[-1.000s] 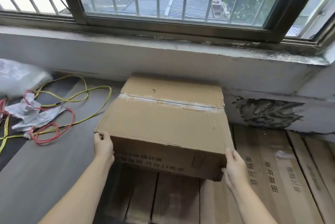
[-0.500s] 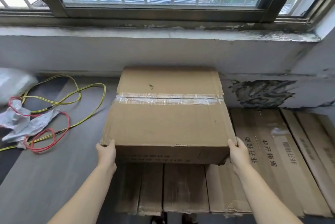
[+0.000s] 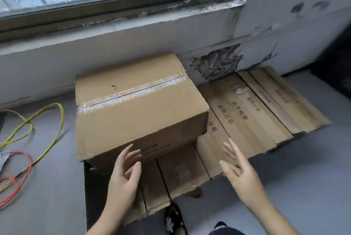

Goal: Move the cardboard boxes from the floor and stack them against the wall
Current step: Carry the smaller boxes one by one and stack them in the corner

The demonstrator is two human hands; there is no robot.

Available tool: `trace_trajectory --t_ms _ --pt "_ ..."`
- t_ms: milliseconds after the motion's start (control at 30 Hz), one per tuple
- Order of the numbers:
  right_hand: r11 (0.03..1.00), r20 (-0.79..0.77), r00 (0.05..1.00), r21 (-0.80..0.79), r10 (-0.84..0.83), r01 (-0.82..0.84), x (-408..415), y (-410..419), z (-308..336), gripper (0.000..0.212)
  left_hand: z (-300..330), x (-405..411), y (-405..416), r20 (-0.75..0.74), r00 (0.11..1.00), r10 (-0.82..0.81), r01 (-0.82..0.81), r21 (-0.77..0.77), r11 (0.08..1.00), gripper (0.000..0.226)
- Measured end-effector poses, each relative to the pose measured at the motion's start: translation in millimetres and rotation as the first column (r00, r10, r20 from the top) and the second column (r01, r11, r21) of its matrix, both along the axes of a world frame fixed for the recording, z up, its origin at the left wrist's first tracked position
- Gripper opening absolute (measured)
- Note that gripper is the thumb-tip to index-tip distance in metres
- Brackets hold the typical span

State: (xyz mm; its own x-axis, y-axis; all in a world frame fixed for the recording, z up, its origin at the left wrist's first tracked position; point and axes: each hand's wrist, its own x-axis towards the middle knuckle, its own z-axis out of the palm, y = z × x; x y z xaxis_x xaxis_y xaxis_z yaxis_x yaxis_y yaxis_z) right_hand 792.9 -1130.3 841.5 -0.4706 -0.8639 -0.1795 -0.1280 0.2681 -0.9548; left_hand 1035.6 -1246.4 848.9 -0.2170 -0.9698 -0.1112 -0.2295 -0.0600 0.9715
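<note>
Taped cardboard box (image 3: 136, 105) sits on a layer of flattened cardboard sheets (image 3: 247, 113) on the floor, its far side close to or against the wall (image 3: 114, 44) under the window sill (image 3: 133, 20); whether it actually touches the wall cannot be told. Box sits slightly skewed to the wall line, near left corner overhanging the sheet edge. Left hand (image 3: 123, 175) hovers just before the near face, fingers spread and straight, gripping nothing; whether the fingertips brush the cardboard cannot be told. Right hand (image 3: 241, 175) is clear of the box, fingers splayed, empty, over the sheets. Judgement: placement looks near done; best finish is flat palms on the near face, pushing evenly to square it flush to the wall. Watch the torn near right corner. Room: open sheet space to the right for the next box; left side carries loose yellow and red cables (image 3: 38, 130) on the grey floor (image 3: 47, 187), a snag risk. Shoe toe (image 3: 174, 219) stands just behind the sheets.
</note>
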Motion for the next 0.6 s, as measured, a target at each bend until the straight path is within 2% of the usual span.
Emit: trace_trajectory --t_ms 133,200,267,433,600 --pt "0.99 0.038 0.99 -0.042 -0.135 0.136 16.9 79.2 -3.5 0.064 5.2 -20.6 44.2 0.03 0.955 -0.294 0.295 -0.052 0.954 0.046" --pt "0.966 0.028 0.968 -0.065 -0.248 0.25 26.0 121.6 -2.5 0.058 8.4 -30.3 66.1 0.039 0.91 -0.414 0.416 -0.072 0.907 0.046" --pt "0.922 0.006 0.926 -0.084 -0.378 0.378 35.9 166.1 -3.3 0.061 9.5 -39.0 88.5 0.046 0.856 -0.514 0.516 -0.089 0.852 0.054" --pt "0.738 0.035 0.745 -0.112 -0.666 0.665 63.3 282.5 -7.8 0.062 2.5 -76.3 157.8 0.007 0.716 -0.699 0.695 -0.112 0.71 0.064" --pt "0.516 0.041 0.521 -0.089 -0.853 0.852 92.2 405.5 -3.7 0.064 -11.6 -124.9 255.5 -0.069 0.568 -0.82 0.815 -0.092 0.572 0.066"
